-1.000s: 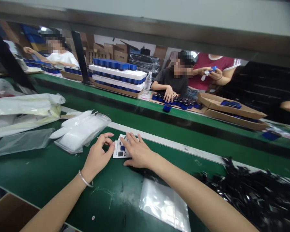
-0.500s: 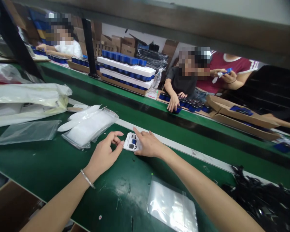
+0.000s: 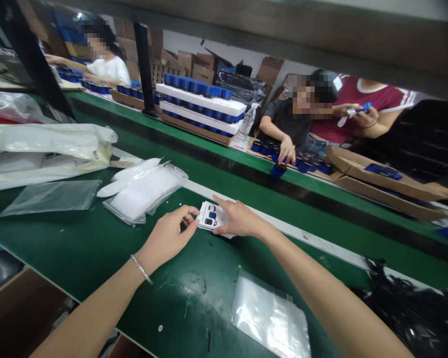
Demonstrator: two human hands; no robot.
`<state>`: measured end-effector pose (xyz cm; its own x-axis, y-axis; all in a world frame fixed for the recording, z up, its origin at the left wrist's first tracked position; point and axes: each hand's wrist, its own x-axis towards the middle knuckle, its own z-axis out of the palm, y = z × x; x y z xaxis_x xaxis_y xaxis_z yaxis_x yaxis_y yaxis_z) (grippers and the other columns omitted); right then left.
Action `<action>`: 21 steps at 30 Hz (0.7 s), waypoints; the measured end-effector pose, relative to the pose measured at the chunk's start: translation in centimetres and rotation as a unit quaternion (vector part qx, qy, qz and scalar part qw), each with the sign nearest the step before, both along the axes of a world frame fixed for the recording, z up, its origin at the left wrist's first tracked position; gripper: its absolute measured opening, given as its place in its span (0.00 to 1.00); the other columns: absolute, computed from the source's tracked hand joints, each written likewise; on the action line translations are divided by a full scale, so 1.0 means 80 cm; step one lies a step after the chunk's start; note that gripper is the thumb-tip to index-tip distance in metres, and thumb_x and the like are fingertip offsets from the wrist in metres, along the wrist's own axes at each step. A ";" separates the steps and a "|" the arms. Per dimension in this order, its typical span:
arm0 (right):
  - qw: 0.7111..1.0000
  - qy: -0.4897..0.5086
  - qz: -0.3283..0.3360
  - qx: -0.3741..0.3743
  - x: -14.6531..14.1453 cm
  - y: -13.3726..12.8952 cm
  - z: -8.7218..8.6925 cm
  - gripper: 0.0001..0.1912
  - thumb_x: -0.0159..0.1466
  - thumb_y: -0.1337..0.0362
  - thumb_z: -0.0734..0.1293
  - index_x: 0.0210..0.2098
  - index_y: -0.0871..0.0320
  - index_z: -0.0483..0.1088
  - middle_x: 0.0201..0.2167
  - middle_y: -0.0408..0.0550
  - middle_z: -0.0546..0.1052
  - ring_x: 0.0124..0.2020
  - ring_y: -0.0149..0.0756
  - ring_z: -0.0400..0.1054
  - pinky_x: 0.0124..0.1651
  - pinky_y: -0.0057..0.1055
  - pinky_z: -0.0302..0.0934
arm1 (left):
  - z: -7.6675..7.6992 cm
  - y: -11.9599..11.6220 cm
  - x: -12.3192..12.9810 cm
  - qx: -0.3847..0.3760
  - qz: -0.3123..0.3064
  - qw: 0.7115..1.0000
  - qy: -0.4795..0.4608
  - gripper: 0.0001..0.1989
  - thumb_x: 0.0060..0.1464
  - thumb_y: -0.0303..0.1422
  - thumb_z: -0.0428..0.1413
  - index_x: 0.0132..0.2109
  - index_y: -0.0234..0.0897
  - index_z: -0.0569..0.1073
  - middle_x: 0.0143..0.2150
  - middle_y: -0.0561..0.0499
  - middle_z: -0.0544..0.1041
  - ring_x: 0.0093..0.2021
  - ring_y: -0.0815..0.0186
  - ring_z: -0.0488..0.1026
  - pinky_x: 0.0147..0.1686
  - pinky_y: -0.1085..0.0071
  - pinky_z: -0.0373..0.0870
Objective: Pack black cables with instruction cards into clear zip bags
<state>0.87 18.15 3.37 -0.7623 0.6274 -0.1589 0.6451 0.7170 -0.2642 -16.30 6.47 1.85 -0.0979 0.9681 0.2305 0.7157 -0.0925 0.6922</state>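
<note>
A small stack of printed leaflets (image 3: 208, 217) lies on the green bench, its top sheet showing pictures of dark and blue items. My left hand (image 3: 171, 231), with a silver bangle at the wrist, has curled fingers and thumb against the stack's left edge. From the right, my right hand (image 3: 239, 219) grips the same stack, thumb at the near side and fingers over the far side. Part of the stack is hidden under my right palm. Beyond my left hand lie white packets in clear plastic (image 3: 144, 191).
Clear plastic bags (image 3: 271, 318) lie on the near bench, with a flat clear bag (image 3: 52, 196) at left. A heap of black cords (image 3: 406, 308) sits at right. Across the green belt, people handle blue items near stacked trays (image 3: 201, 107) and a plastic bottle (image 3: 247, 122).
The view has shifted slightly, and more sheet edges show under my right hand. My hands stay at the stack. Across the belt, a person's hand has lifted a blue item a little.
</note>
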 end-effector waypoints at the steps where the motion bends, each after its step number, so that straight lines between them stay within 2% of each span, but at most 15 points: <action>1: 1.000 0.002 -0.001 -0.002 0.001 0.001 0.000 0.51 0.50 0.53 0.71 0.65 0.63 0.43 0.55 0.63 0.66 0.55 0.53 0.61 0.57 0.47 0.48 | 0.000 0.000 0.000 -0.002 -0.004 1.000 0.004 0.07 0.55 0.32 0.48 0.41 0.40 0.69 0.31 0.55 0.75 0.33 0.66 0.74 0.33 0.71 0.68; 7: 1.000 0.011 -0.002 -0.013 0.002 0.000 0.006 0.49 0.49 0.55 0.71 0.64 0.62 0.47 0.58 0.60 0.64 0.56 0.54 0.60 0.55 0.44 0.53 | -0.008 0.005 -0.003 -0.017 -0.013 0.999 0.034 0.06 0.53 0.32 0.50 0.38 0.40 0.70 0.33 0.53 0.76 0.34 0.65 0.74 0.35 0.68 0.69; 11: 0.999 0.027 -0.001 -0.032 0.004 0.000 0.011 0.46 0.51 0.56 0.70 0.63 0.63 0.50 0.57 0.59 0.66 0.54 0.52 0.63 0.52 0.40 0.57 | -0.016 0.006 -0.009 -0.019 -0.004 0.998 0.060 0.07 0.50 0.30 0.54 0.38 0.39 0.71 0.34 0.51 0.75 0.35 0.63 0.74 0.37 0.65 0.70; 15: 0.997 0.047 -0.003 -0.058 0.009 0.007 0.011 0.44 0.51 0.54 0.69 0.63 0.62 0.52 0.55 0.57 0.69 0.52 0.48 0.66 0.51 0.37 0.59 | -0.021 0.005 -0.009 -0.009 -0.006 0.997 0.071 0.08 0.50 0.31 0.55 0.40 0.39 0.71 0.34 0.52 0.75 0.34 0.64 0.73 0.36 0.65 0.71; 17: 0.996 0.057 -0.005 -0.071 0.011 0.010 0.009 0.43 0.52 0.54 0.69 0.63 0.62 0.52 0.55 0.57 0.69 0.52 0.46 0.66 0.51 0.37 0.59 | -0.024 0.008 -0.007 0.009 -0.001 0.997 0.075 0.14 0.51 0.31 0.55 0.47 0.37 0.70 0.37 0.49 0.74 0.38 0.61 0.73 0.39 0.63 0.70; 19: 0.994 0.066 -0.004 -0.083 0.012 0.012 0.008 0.44 0.52 0.54 0.69 0.63 0.62 0.52 0.54 0.57 0.69 0.51 0.46 0.66 0.52 0.37 0.59 | -0.026 0.014 -0.004 0.035 0.005 0.996 0.078 0.19 0.52 0.31 0.54 0.53 0.36 0.67 0.46 0.44 0.72 0.47 0.58 0.70 0.46 0.59 0.67; 21: 0.993 0.073 -0.003 -0.092 0.012 0.013 0.008 0.44 0.51 0.55 0.70 0.63 0.62 0.52 0.53 0.56 0.70 0.51 0.46 0.67 0.52 0.38 0.59 | -0.029 0.023 -0.003 0.057 0.001 0.995 0.078 0.17 0.53 0.29 0.53 0.52 0.39 0.70 0.53 0.44 0.69 0.54 0.55 0.64 0.53 0.56 0.61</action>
<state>1.86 19.21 4.03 -0.7823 0.6021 -0.1598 0.5942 0.6442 -0.4815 -16.54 8.31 -0.49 -0.0544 0.9345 0.3517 0.8139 -0.1625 0.5577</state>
